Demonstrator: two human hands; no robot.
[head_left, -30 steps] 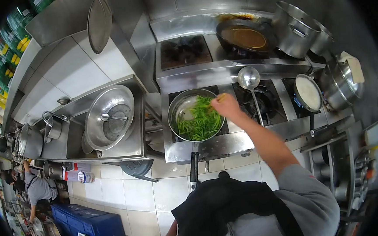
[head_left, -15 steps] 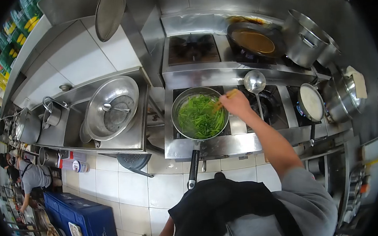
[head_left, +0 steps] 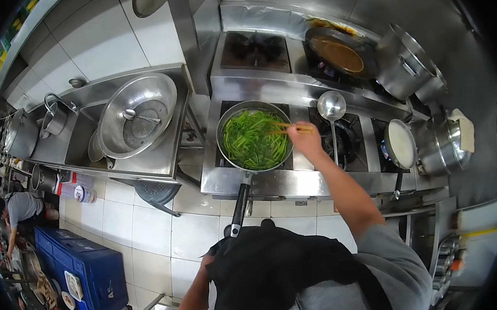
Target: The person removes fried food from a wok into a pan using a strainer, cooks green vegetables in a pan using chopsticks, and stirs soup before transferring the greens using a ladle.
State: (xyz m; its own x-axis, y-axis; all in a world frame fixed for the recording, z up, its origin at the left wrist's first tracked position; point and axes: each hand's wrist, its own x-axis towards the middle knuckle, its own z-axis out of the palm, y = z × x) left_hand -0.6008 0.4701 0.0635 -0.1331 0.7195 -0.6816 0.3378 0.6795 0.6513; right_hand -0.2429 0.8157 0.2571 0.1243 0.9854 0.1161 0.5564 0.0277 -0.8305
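Observation:
My right hand is closed around a pair of yellowish chopsticks, whose tips reach into chopped green stalks. The greens fill a round pan on the front left burner. Toward my body runs the pan's long black handle, its metal end close to my apron. My left hand is low beside the dark apron, near the handle's end; its fingers are mostly hidden, so I cannot see what it grips.
Right of the pan lies a ladle. Beyond it, a pan of white liquid sits on a lit burner. A wok of brown liquid and tall pots stand behind. Left is a large steel basin; a person works far left.
My right hand and the chopsticks have shifted slightly, and the greens are rearranged. My left forearm has come up toward the pan handle's end. The whole view has shifted a little.

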